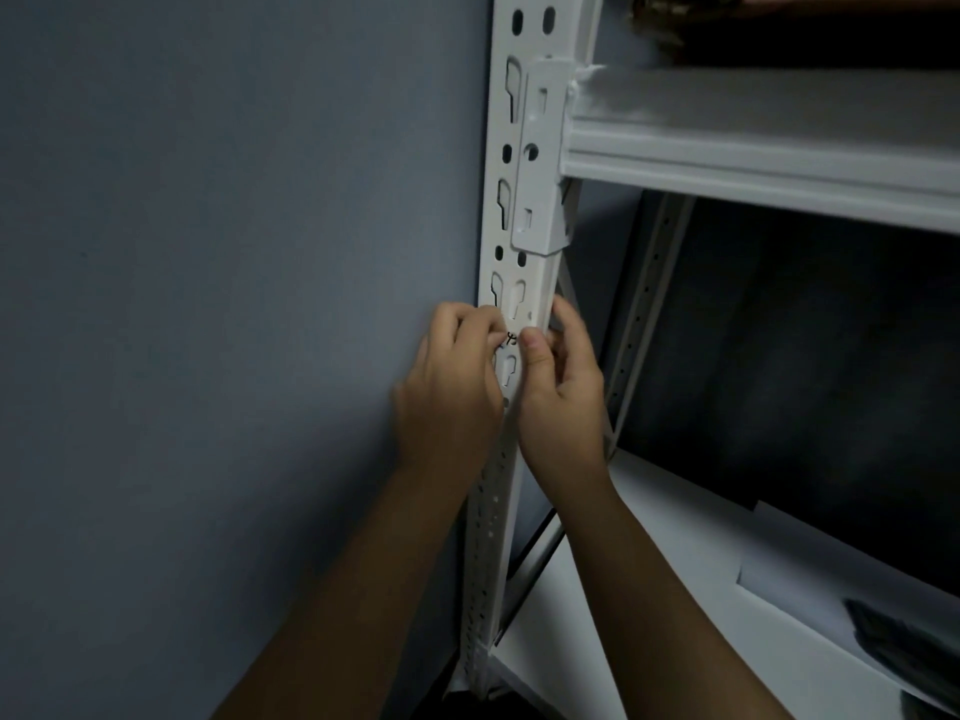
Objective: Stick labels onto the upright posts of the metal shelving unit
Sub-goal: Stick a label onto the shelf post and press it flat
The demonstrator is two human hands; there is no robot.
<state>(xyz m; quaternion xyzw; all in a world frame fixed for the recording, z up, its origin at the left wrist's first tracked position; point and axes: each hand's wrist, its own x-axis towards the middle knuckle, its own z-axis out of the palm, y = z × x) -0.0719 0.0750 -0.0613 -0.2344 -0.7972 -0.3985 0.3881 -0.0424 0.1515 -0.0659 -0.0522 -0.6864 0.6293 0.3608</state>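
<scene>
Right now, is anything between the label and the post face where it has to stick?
Nothing visible. The label already lies against the front post, pinched between the left hand and right hand, below the beam bracket.

We see a plain blue-grey wall (208, 252) on the left; dim light, dark shadow w/in the shelving.

Two hands, a left hand (451, 387) and a right hand (558, 392), meet at one front post (524, 163), beside one rear post (644, 314), one label (510, 338), two shelves, upper shelf (753, 148) and lower shelf (649, 589).
</scene>
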